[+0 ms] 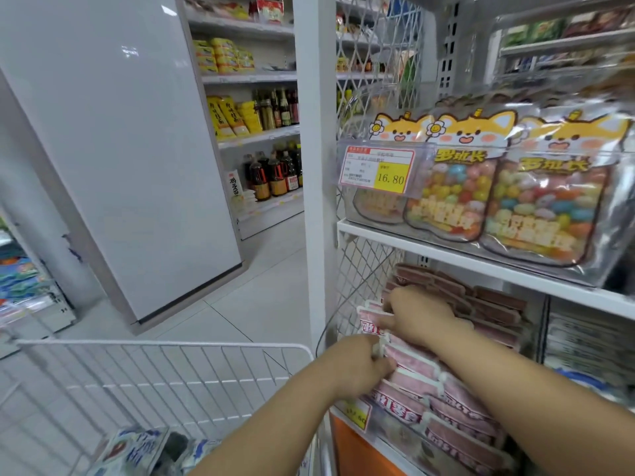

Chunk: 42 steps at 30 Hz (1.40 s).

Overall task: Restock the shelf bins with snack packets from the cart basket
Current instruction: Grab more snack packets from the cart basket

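Note:
A row of pink snack packets (pixel 457 407) stands upright in a clear shelf bin (pixel 388 432) on the lower shelf. My left hand (pixel 357 367) grips the front edge of the packets near the bin's left end. My right hand (pixel 421 316) is further back, with its fingers curled over the tops of the pink packets. Behind them lie dark red packets (pixel 481 297). The white wire cart basket (pixel 165 372) is at the lower left, with blue and white packets (pixel 137 451) in its bottom.
On the shelf above, a clear bin holds candy bags (pixel 536 201) with cartoon fox tops, behind a price tag (pixel 378 170) reading 16.80. A white post (pixel 318 166) edges the shelving. Beyond the tiled aisle stand a white cabinet (pixel 120 149) and shelves of bottles and yellow packs.

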Tool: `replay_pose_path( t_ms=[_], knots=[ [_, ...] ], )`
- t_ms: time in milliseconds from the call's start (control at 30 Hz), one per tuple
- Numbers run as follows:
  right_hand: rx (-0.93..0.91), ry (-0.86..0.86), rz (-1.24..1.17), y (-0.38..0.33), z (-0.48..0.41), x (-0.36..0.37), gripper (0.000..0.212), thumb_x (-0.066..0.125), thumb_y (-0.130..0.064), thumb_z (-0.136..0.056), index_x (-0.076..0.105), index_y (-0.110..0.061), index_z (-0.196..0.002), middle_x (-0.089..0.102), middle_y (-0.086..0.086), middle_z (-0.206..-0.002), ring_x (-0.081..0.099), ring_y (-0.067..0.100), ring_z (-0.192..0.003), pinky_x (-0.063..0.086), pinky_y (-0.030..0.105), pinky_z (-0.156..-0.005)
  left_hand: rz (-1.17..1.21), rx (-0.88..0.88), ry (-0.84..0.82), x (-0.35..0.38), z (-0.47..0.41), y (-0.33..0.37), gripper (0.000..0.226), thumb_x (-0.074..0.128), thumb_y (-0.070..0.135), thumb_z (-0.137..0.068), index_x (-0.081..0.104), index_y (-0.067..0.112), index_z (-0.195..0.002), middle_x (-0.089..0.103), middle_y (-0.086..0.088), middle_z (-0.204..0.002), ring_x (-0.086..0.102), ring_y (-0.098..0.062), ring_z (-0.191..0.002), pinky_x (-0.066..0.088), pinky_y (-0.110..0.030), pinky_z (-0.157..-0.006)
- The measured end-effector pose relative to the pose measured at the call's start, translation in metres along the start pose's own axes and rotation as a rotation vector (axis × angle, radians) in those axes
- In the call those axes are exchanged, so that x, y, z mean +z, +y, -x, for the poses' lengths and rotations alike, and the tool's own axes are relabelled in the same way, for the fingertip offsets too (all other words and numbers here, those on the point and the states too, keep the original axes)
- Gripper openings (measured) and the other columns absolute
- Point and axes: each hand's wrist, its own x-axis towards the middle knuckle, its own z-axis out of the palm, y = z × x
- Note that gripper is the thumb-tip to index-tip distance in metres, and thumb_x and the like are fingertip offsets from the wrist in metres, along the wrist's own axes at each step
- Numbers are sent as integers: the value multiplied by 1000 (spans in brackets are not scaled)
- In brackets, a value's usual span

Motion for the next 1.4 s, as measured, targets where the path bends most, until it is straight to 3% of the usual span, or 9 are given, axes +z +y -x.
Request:
replay_pose_path(
  t_ms=[267,633,733,867,967,1067,1233,1333,1400],
  knots=[
    [-320,305,-144,-55,72,-25,22,59,-47,-89,68,-35,-106,72,-15,-100,66,12,-97,52,30,-80,34,31,267,-55,89,-19,28,58,28,-98,65,23,-124,68,7,-118,64,-10,-102,47,-25,-92],
    [-874,-193,-301,-227,124,6,23,62,-37,-91,69,-32,-112,71,-14,-103,63,4,-93,52,31,-86,-72,-389,505,-95,296,-132,29,60,23,-97,62,24,-126,68,11,-114,65,-2,-93,44,-6,-77],
    [-969,-368,-358,-273,131,22,26,68,-35,-90,68,-28,-115,69,-12,-104,62,2,-90,50,24,-83,-86,-466,558,-92,321,-148,31,60,26,-97,60,29,-128,67,15,-115,64,-1,-97,49,-20,-89],
    [-949,-480,-344,-317,136,48,18,68,-36,-88,58,-27,-101,53,-17,-80,54,3,-74,40,22,-65,-80,-516,588,-79,327,-157,32,59,30,-97,57,37,-127,65,21,-115,62,2,-101,52,-35,-93],
    [-924,-575,-170,-331,136,64,24,64,-39,-89,56,-17,-94,58,-1,-82,56,23,-78,42,32,-66,-98,-531,561,-68,324,-157,33,56,30,-98,55,40,-130,63,22,-120,61,2,-105,52,-34,-93],
    [-809,-759,-163,-334,144,80,32,66,-53,-87,58,-22,-93,63,0,-87,58,18,-75,49,31,-71,-125,-538,510,-65,320,-158,35,55,31,-99,53,40,-132,62,22,-124,61,-1,-106,52,-33,-92],
    [-677,-904,-254,-338,151,104,103,69,-67,-75,14,-32,-154,63,-3,-108,60,15,-83,49,25,-71,-159,-549,473,-65,319,-160,35,53,31,-99,52,39,-133,62,21,-125,61,-4,-105,53,-36,-92],
    [-578,-908,-336,-338,150,107,110,83,-62,-57,36,-21,-148,65,-2,-122,63,16,-98,53,30,-88,-170,-553,481,-65,319,-159,35,53,31,-99,52,39,-133,62,20,-124,63,-4,-103,54,-36,-90],
    [-518,-860,-442,-334,143,105,81,90,-45,-50,63,-15,-120,73,0,-105,69,18,-92,59,37,-84,-159,-552,477,-65,320,-158,34,53,33,-99,52,40,-132,62,21,-123,67,-3,-94,55,-35,-88]
  ],
)
